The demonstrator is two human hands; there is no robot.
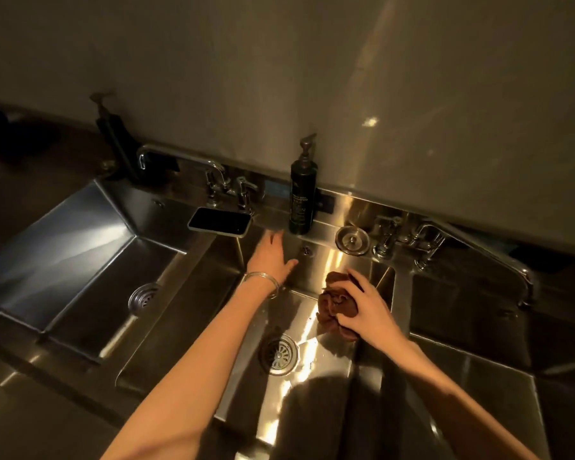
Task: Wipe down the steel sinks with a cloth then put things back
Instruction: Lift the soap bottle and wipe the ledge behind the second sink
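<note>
Both bare arms out, one grip flat, one bunched up

Left grip (pixel 273 257) is stretched forward palm-down, fingers straight and a bit spread, thin bangles (pixel 263 280) on the wrist. Right grip (pixel 369 313) sits nearer the body, off to the right of it, fingers curled round a wadded brown cloth (pixel 334 302).

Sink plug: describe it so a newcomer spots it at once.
Find the middle sink, then its back ledge. The plug lies there between the black bottle and the right tap: a round steel disc with a centre knob, unlike the flat phone.
</note>
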